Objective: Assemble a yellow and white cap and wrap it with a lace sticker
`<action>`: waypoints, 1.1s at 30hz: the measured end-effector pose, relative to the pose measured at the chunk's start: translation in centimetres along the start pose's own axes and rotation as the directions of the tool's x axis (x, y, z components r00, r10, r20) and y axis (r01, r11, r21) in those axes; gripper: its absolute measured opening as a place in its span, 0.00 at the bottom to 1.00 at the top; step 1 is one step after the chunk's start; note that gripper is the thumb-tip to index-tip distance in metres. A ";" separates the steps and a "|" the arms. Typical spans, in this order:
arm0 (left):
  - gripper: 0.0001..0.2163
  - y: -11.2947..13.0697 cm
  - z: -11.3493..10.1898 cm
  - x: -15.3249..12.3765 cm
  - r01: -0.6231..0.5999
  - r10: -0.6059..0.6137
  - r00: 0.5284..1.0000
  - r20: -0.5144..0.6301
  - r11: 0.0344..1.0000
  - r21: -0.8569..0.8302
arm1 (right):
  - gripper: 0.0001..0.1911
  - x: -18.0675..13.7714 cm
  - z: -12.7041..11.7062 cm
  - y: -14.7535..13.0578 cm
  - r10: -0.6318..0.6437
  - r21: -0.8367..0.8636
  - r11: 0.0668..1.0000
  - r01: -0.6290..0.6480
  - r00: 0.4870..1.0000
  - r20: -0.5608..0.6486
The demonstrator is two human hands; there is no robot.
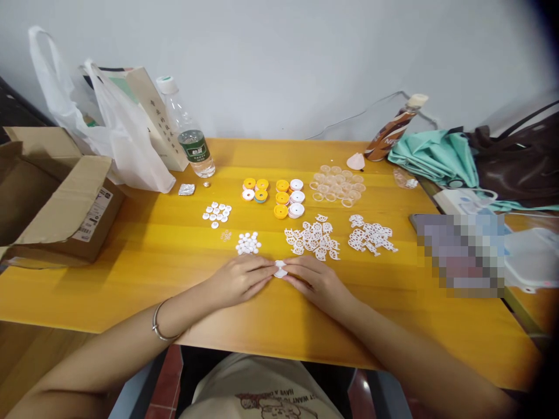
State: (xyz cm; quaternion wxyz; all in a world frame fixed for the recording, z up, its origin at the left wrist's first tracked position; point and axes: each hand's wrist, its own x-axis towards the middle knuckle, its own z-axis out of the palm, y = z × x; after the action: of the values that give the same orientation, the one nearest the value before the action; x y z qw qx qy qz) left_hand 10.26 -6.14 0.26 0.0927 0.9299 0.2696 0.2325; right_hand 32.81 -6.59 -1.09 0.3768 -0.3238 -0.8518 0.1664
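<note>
My left hand and my right hand rest on the yellow table with their fingertips meeting. Both pinch a small white plastic piece between them. Just beyond my left hand lies a heap of small white round parts. Two heaps of white openwork plastic pieces lie beyond my right hand. Farther back stand yellow and white round caps in rows, and a cluster of clear rings.
An open cardboard box sits at the left edge, with white plastic bags and a water bottle behind it. A brown drink bottle, teal cloth and a dark bag crowd the right side.
</note>
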 end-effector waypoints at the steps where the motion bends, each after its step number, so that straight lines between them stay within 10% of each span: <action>1: 0.14 0.0 0.0 0.0 -0.003 0.003 1.000 -0.001 1.000 0.006 | 0.08 0.0 0.0 0.0 -0.002 -0.005 1.000 0.002 1.000 0.002; 33: 0.13 0.0 -1.3 0.4 -0.027 0.024 0.998 0.055 0.998 0.057 | 0.12 -0.4 -0.3 -0.6 -0.087 -0.224 0.966 0.131 0.977 0.196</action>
State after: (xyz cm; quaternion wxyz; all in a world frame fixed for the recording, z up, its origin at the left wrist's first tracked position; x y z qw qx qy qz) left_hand 9.93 -5.82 1.52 0.0701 0.9415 0.2616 0.2006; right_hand 33.01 -7.29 -0.84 0.2640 -0.3019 -0.9132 0.0724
